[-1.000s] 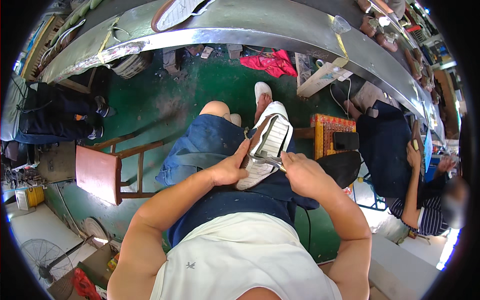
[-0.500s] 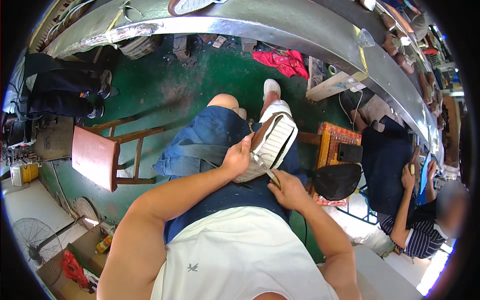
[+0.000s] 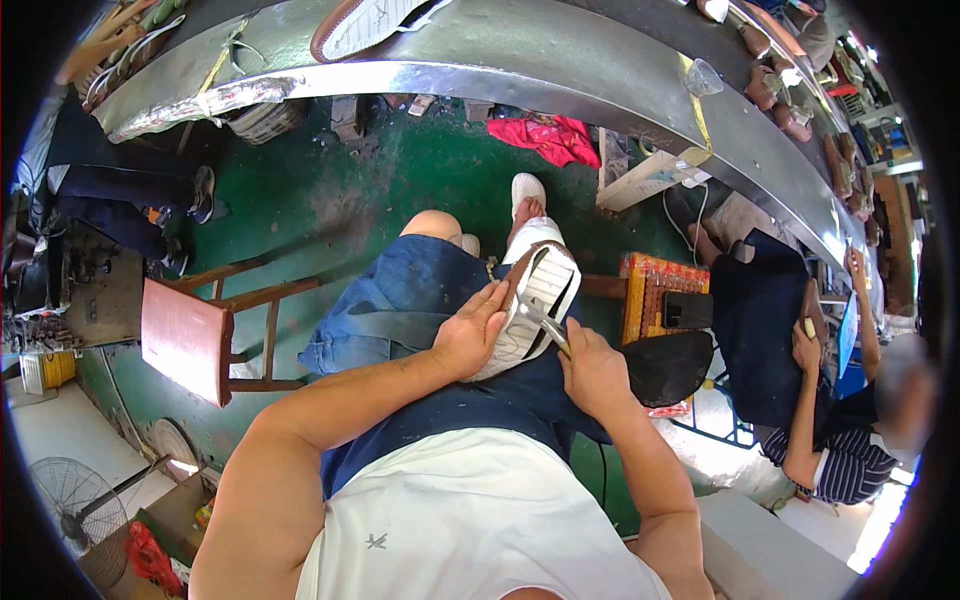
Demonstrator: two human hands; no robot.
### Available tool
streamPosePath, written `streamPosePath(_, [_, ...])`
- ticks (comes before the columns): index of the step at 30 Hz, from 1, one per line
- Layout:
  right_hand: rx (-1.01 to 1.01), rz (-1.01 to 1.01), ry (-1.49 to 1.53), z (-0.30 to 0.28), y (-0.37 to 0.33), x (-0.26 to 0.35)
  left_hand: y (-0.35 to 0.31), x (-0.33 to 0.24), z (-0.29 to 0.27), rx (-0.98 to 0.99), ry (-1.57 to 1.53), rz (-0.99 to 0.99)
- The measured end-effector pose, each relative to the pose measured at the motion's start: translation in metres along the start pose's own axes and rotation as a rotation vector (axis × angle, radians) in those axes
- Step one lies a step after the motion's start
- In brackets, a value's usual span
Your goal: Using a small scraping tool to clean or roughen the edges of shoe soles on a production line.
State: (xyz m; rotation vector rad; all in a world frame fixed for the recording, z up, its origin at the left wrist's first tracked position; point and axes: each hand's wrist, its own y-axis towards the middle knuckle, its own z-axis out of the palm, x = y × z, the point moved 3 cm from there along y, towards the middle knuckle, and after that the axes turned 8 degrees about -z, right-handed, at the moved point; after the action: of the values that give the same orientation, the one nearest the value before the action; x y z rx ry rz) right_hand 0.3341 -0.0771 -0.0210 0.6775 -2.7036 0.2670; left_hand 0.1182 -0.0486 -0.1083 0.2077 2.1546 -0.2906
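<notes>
A brown shoe (image 3: 556, 278) rests on my lap with its white ridged sole turned up. My left hand (image 3: 472, 328) grips its left side, fingers laid along the brown edge and the thumb hidden. In my right hand (image 3: 596, 372) is a small hammer (image 3: 545, 322) with a metal head and a yellowish handle. Its head lies over the middle of the sole, close to my left fingertips; whether it touches the sole, I cannot tell. Under the shoe, a blue denim apron (image 3: 390, 300) covers my thighs.
A metal-edged workbench (image 3: 560, 45) curves across the far side, bearing another white-soled shoe (image 3: 365, 25). On the left stands a wooden stool (image 3: 185, 335). Right of my lap, a beaded seat (image 3: 640, 290) carries a phone (image 3: 688, 309) and a black pouch (image 3: 668, 368). A co-worker (image 3: 830, 465) sits beyond.
The hammer head has moved up onto the middle of the sole, and my right hand has risen with it. My left hand lies flatter along the shoe. The whole view has shifted slightly.
</notes>
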Motion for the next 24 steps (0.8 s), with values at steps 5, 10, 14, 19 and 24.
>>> streamPosePath(5, [0.091,0.173,0.095,0.024,-0.031,-0.005,0.006,-0.016,-0.009,0.125,0.169,0.142])
streamPosePath(10, [0.319,0.284,0.467,-0.005,-0.022,-0.036,0.01,-0.021,-0.009,0.224,0.295,0.175])
streamPosePath(14, [0.06,0.224,0.546,-0.032,-0.004,-0.034,0.014,-0.023,-0.008,0.339,0.329,0.068])
streamPosePath(19, [0.073,0.237,0.332,0.013,0.023,-0.049,0.02,-0.035,-0.013,0.428,0.447,0.053])
streamPosePath(24, [0.053,0.232,0.406,0.018,0.016,-0.039,0.022,-0.044,-0.022,0.491,0.504,0.018])
